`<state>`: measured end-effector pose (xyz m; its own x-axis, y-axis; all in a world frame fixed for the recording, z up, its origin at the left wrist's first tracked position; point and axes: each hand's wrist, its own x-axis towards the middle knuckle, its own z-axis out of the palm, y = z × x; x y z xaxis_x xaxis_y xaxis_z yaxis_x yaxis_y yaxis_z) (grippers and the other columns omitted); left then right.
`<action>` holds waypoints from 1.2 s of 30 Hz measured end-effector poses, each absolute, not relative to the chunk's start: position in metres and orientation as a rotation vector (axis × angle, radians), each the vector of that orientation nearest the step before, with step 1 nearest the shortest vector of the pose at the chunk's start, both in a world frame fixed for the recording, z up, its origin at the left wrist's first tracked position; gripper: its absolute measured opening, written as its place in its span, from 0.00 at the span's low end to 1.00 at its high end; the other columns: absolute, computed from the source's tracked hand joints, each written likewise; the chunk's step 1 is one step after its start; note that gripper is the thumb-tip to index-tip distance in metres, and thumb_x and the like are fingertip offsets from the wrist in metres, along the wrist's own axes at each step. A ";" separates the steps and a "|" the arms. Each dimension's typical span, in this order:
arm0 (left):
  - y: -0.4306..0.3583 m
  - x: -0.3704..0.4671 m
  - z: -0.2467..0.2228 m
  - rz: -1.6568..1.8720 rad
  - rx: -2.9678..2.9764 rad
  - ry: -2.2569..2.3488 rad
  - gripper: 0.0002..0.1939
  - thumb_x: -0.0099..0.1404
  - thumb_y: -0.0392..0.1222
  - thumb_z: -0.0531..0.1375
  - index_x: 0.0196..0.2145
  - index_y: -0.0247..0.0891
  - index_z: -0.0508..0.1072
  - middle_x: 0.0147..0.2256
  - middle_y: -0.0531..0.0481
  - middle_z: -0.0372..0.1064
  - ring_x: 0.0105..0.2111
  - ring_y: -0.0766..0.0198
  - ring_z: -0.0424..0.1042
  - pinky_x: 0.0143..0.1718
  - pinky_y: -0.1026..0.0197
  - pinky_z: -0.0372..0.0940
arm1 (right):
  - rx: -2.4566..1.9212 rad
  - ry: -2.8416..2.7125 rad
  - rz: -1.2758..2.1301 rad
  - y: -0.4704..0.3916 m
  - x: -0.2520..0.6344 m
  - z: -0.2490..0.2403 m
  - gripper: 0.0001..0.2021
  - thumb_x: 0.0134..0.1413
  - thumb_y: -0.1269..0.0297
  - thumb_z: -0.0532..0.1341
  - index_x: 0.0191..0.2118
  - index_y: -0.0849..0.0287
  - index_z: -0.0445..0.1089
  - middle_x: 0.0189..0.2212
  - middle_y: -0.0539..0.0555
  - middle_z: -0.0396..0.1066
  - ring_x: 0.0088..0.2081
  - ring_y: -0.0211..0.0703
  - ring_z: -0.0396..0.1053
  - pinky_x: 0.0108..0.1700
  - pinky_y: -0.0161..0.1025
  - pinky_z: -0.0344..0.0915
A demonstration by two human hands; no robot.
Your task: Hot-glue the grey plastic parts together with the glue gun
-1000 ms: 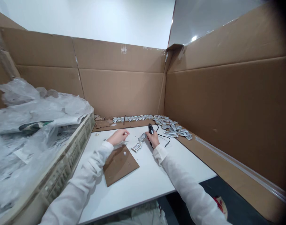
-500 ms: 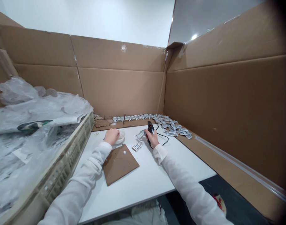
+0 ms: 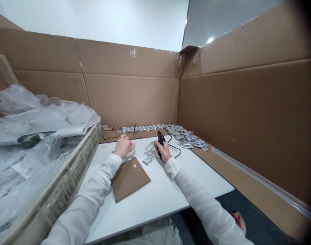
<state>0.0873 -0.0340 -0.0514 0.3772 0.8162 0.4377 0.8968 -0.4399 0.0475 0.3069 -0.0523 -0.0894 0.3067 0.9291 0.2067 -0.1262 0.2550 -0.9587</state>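
My left hand (image 3: 123,146) is closed, fingers bent together, at the near left edge of a small white round dish (image 3: 132,150); whatever its fingertips hold is too small to name. My right hand (image 3: 163,151) is wrapped round a black glue gun (image 3: 161,139) with a dark cord. Just left of the gun lies a pale, flat piece (image 3: 150,147). Nearer to me is a small arched window-shaped piece (image 3: 148,159), flat on the white table. A brown board (image 3: 130,179) with a small white blob (image 3: 134,166) on it lies in front of the dish.
Along the back edge runs a row of small silvery pieces (image 3: 147,128), with a heap of similar ones (image 3: 187,137) at the back right. A crate (image 3: 76,166) full of plastic bags (image 3: 43,115) stands at the left. Tall cardboard walls (image 3: 130,92) enclose the table.
My left hand has risen a little from the dish and turned, showing more of its fingers. My right hand and the glue gun have shifted slightly left.
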 end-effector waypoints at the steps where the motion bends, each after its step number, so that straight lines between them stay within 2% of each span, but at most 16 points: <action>1: -0.036 0.090 -0.048 -0.660 -2.445 -1.558 0.11 0.62 0.38 0.54 0.29 0.35 0.77 0.36 0.41 0.72 0.41 0.51 0.66 0.41 0.56 0.58 | -1.040 -0.974 0.911 -0.052 0.306 -0.089 0.16 0.39 0.56 0.66 0.28 0.60 0.61 0.15 0.44 0.60 0.17 0.31 0.56 0.20 0.31 0.53; 3: -0.041 0.097 -0.040 -0.781 -2.523 -1.621 0.10 0.63 0.40 0.55 0.30 0.36 0.75 0.33 0.44 0.73 0.37 0.55 0.69 0.38 0.59 0.58 | -1.025 -0.962 0.946 -0.053 0.305 -0.088 0.17 0.36 0.55 0.66 0.27 0.59 0.61 0.15 0.45 0.62 0.17 0.32 0.58 0.20 0.32 0.54; 8: -0.059 0.123 -0.031 -0.861 -2.919 -1.545 0.16 0.68 0.38 0.45 0.32 0.37 0.71 0.23 0.51 0.69 0.27 0.63 0.68 0.32 0.64 0.57 | -0.988 -0.922 1.060 -0.054 0.302 -0.085 0.18 0.35 0.54 0.66 0.30 0.59 0.62 0.17 0.48 0.67 0.20 0.35 0.63 0.22 0.32 0.57; 13: -0.073 0.142 -0.037 -0.816 -2.745 -1.576 0.10 0.68 0.37 0.46 0.42 0.36 0.65 0.30 0.48 0.70 0.32 0.61 0.69 0.33 0.63 0.57 | -0.945 -0.930 1.119 -0.056 0.300 -0.082 0.20 0.33 0.53 0.68 0.31 0.59 0.63 0.18 0.47 0.66 0.21 0.35 0.64 0.23 0.32 0.59; 19: -0.073 0.147 -0.045 -0.844 -2.659 -1.605 0.07 0.70 0.39 0.47 0.41 0.38 0.62 0.32 0.48 0.70 0.34 0.60 0.71 0.33 0.63 0.57 | -0.921 -0.958 1.162 -0.059 0.297 -0.079 0.19 0.34 0.54 0.68 0.29 0.59 0.63 0.17 0.46 0.64 0.19 0.32 0.61 0.20 0.30 0.53; 25: -0.076 0.152 -0.048 -0.780 -2.574 -1.622 0.09 0.71 0.41 0.46 0.44 0.36 0.62 0.33 0.45 0.71 0.35 0.58 0.72 0.32 0.63 0.57 | -0.878 -0.974 1.189 -0.063 0.296 -0.076 0.19 0.34 0.53 0.68 0.28 0.59 0.61 0.17 0.45 0.62 0.19 0.31 0.59 0.20 0.30 0.53; 32: -0.076 0.149 -0.047 -0.858 -2.481 -1.693 0.17 0.67 0.48 0.54 0.51 0.39 0.61 0.28 0.49 0.69 0.33 0.56 0.71 0.31 0.63 0.55 | -0.812 -0.995 1.231 -0.068 0.294 -0.069 0.20 0.33 0.55 0.69 0.28 0.58 0.59 0.17 0.43 0.59 0.19 0.30 0.56 0.21 0.29 0.51; 34: -0.076 0.149 -0.047 -0.921 -2.457 -1.721 0.19 0.65 0.51 0.55 0.49 0.39 0.64 0.28 0.50 0.68 0.33 0.57 0.70 0.31 0.63 0.55 | -0.793 -0.999 1.231 -0.069 0.296 -0.068 0.20 0.33 0.55 0.69 0.28 0.58 0.59 0.17 0.42 0.58 0.19 0.29 0.55 0.21 0.29 0.51; 36: -0.075 0.150 -0.049 -1.017 -2.487 -1.699 0.15 0.65 0.51 0.56 0.43 0.38 0.68 0.29 0.49 0.67 0.34 0.58 0.68 0.32 0.63 0.55 | -0.781 -1.006 1.229 -0.069 0.298 -0.066 0.21 0.33 0.54 0.69 0.28 0.58 0.58 0.17 0.42 0.57 0.19 0.29 0.55 0.21 0.29 0.51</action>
<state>0.1495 -0.0752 -0.0492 0.2242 0.8477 0.4807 0.8240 -0.4283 0.3710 0.2975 -0.0694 -0.0661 0.0353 0.9811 0.1902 -0.3802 0.1892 -0.9053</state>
